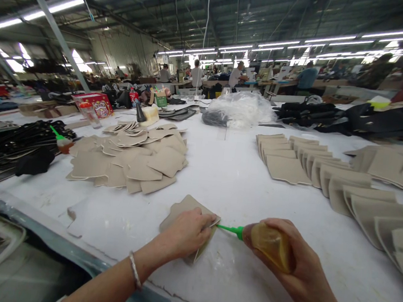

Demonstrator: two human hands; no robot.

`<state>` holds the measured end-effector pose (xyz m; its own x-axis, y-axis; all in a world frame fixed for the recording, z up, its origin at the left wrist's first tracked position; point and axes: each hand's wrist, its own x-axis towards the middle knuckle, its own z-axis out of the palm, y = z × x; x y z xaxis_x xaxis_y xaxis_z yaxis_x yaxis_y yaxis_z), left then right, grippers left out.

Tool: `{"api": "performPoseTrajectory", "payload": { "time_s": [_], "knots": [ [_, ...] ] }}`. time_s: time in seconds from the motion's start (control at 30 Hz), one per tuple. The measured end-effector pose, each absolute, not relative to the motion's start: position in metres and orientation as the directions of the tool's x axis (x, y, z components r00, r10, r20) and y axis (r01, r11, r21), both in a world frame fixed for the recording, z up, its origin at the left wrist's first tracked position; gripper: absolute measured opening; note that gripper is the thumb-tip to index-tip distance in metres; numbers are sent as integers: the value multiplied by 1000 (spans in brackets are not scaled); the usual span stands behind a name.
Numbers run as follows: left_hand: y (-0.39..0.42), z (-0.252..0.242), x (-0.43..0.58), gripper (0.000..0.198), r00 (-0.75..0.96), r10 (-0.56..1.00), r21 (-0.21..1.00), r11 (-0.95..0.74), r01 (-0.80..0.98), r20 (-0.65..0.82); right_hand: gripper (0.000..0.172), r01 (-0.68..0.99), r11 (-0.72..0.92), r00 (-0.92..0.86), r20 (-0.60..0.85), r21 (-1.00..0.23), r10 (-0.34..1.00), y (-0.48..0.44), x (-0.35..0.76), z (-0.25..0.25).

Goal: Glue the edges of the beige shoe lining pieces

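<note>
A wide white surface [234, 182] is stretching across a busy workshop, and a person is working at its near edge with both hands. Taking the beige cut piece [181, 211] under the left hand as the landmark: a loose heap of similar beige pieces [133, 158] is lying beyond it and to its left, overlapping rows of the same pieces [330, 177] are running off to its right, and a clear plastic bag [241, 108] is sitting far behind it.

The left hand [186, 232] is lying flat on the beige cut piece, its fingers [205, 218] pressed together and bearing down on the piece's right edge, where a top layer appears to be lifting slightly. The right hand [284, 256] is wrapping closed around an amber squeeze bottle [271, 245] just to the right of the piece. The bottle's long axis is running almost level, pointing left, so its green nozzle [229, 229] is touching or all but touching the piece's right edge beside the left fingertips.

The piece is looking thin, flat and matte, tan in colour, with an irregular notched outline, lying near the front edge of the surface.
</note>
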<state>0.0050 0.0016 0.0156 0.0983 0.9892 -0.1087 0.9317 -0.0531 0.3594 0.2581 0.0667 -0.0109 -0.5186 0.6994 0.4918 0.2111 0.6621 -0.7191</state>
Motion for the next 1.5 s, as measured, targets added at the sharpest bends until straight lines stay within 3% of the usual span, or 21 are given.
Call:
{"api": "performPoseTrajectory", "payload": {
  "time_s": [0.2,0.63,1.07,1.27,1.5],
  "knots": [
    [3,18,6,45,78,990,361,-29,932,-120,38,255,619,-412,496,-743,765,63,253,-14],
    [3,20,8,45,61,988,376,-4,927,-141,40,290,712,-462,558,-639,689,56,256,-13],
    [5,15,5,46,89,990,420,-34,907,-110,37,327,554,-400,419,-765,815,37,250,-17],
    [5,14,5,48,72,991,401,-20,916,-117,39,285,367,-344,263,-885,901,11,241,-15],
    [4,17,6,47,63,989,402,-2,916,-137,43,293,293,-278,212,-910,937,12,243,-12]
  ]
}}
